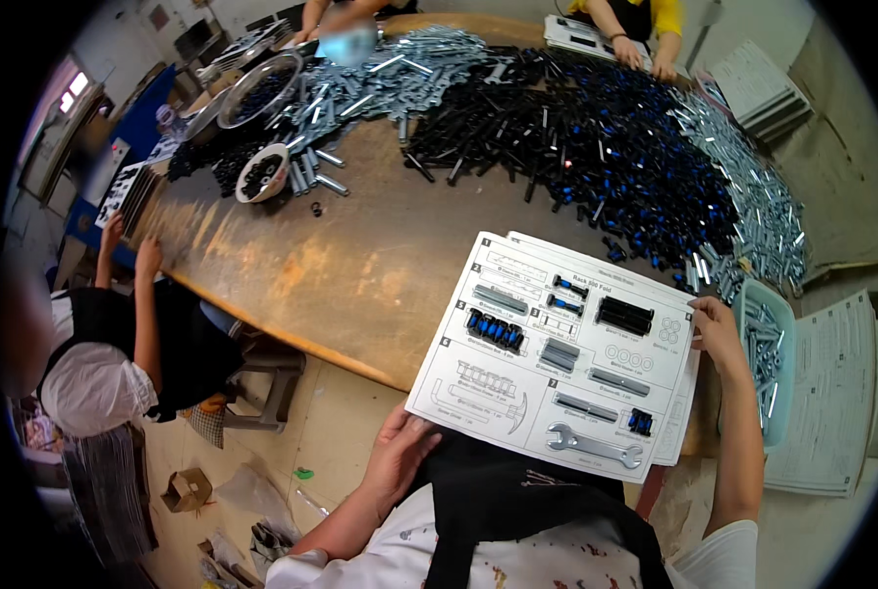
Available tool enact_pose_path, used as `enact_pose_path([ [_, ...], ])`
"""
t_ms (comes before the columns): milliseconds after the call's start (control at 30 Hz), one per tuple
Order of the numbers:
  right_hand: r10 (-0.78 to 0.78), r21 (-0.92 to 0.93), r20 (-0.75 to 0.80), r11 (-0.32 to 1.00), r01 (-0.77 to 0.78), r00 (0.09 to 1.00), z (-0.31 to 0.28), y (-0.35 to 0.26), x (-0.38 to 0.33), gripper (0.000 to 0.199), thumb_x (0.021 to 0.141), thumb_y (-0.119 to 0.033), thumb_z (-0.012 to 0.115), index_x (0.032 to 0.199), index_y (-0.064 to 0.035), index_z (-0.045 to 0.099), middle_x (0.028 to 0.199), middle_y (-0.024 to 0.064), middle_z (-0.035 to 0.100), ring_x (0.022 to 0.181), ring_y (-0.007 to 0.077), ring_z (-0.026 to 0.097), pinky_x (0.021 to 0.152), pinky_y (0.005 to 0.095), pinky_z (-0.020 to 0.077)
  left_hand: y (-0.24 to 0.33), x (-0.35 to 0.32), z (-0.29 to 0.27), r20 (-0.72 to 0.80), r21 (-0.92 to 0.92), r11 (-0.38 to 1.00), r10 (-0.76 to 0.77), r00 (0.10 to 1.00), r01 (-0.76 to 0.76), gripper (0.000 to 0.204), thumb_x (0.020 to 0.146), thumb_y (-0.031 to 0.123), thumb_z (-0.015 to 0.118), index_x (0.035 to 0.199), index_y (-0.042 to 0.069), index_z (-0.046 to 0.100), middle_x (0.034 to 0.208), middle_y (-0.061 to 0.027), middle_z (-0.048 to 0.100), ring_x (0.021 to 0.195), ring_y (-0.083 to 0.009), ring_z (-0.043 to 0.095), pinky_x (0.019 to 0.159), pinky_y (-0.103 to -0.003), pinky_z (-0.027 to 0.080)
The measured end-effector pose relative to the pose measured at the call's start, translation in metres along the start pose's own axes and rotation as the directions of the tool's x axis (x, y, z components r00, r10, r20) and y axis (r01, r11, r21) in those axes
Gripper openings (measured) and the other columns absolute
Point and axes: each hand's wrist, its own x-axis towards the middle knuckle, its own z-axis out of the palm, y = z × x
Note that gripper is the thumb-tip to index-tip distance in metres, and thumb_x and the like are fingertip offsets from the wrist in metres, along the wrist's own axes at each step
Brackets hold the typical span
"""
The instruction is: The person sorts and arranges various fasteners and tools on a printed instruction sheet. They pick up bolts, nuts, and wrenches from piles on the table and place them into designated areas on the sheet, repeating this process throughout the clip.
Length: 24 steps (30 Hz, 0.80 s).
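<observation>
In front of my body, tilted, is a white printed hardware card, with black bolts with blue bands, grey and black tubes and an open-ended wrench showing on it beside outline drawings. The edge of at least one more card shows behind it. My left hand grips the card at its lower left corner, thumb toward the front. At the right edge, near the upper corner, my right hand holds it, with some fingers hidden behind. Both hands are closed on the card, over the table's near edge.
The wooden table bears a heap of black bolts and silver tubes. A white bowl stands left. On the right are a pale green bin and stacked cards. Co-workers sit at the left and far side.
</observation>
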Motion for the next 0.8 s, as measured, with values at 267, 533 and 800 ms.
enact_pose_path([
  [267, -0.017, 0.075, 0.127, 0.997, 0.007, 0.992, 0.072, -0.075, -0.009, 0.026, 0.092, -0.015, 0.053, 0.114, -0.0047, 0.063, 0.092, 0.0007, 0.064, 0.078, 0.0103, 0.061, 0.062, 0.0265, 0.0515, 0.043, -0.002, -0.052, 0.106, -0.360, 0.929, 0.131, 0.986, -0.085, 0.069, 0.096, 0.026, 0.059, 0.154, 0.022, 0.023, 0.150, -0.0125, 0.039, 0.135, -0.0325, 0.044, 0.107, -0.050, 0.044],
  [533, -0.040, 0.094, 0.216, 0.995, 0.020, 0.976, 0.150, -0.121, 0.010, 0.027, 0.091, -0.014, 0.054, 0.113, -0.0034, 0.065, 0.090, 0.0011, 0.064, 0.076, 0.0099, 0.060, 0.061, 0.0259, 0.0525, 0.074, 0.015, -0.107, -0.048, -0.472, 0.855, 0.220, 0.974, -0.216, 0.044, 0.098, 0.038, 0.057, 0.135, 0.016, 0.053, 0.137, -0.0162, 0.056, 0.127, -0.0345, 0.053, 0.106, -0.052, 0.044],
  [800, -0.003, 0.121, 0.365, 0.992, -0.045, 0.931, 0.202, -0.160, 0.007, 0.035, 0.092, -0.019, 0.058, 0.121, -0.0009, 0.063, 0.092, 0.0029, 0.064, 0.076, 0.0099, 0.061, 0.062, 0.0256, 0.0539, 0.102, 0.032, -0.163, -0.056, -0.587, 0.751, 0.335, 0.940, -0.302, 0.047, 0.100, 0.041, 0.051, 0.138, 0.012, 0.052, 0.141, -0.0177, 0.051, 0.130, -0.0337, 0.050, 0.108, -0.049, 0.041],
])
